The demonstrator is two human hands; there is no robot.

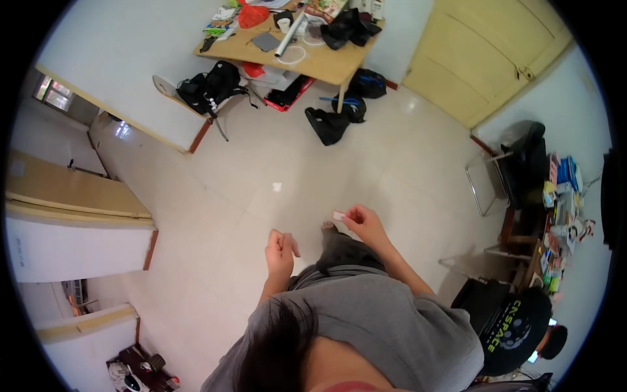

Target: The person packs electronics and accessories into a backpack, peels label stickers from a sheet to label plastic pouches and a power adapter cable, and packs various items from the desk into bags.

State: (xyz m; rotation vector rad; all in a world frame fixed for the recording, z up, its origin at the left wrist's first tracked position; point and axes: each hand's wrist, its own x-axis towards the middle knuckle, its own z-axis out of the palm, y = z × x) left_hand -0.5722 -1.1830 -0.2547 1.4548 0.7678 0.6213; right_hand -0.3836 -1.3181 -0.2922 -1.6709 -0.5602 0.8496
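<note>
Between the thumb and fingers of my right hand (pixel 366 223) is a small flat white piece with a reddish edge (pixel 338 215); it is too small to tell its kind. My left hand (pixel 281 249) hangs in front of my body at about the same height, its fingers curled in, and nothing shows in it. The two hands are apart, above the floor and close to my dark trousers (pixel 349 251). A bare foot (pixel 328 226) shows just below the white piece.
Ahead stands a cluttered wooden table (pixel 313 62), with black bags (pixel 328 125) on the floor beneath. A backpack (pixel 215 85) rests on a chair at its left. To the right are a closed door (pixel 483 55), a folding chair (pixel 516 166) and a packed desk. A white spot (pixel 277 187) marks the floor.
</note>
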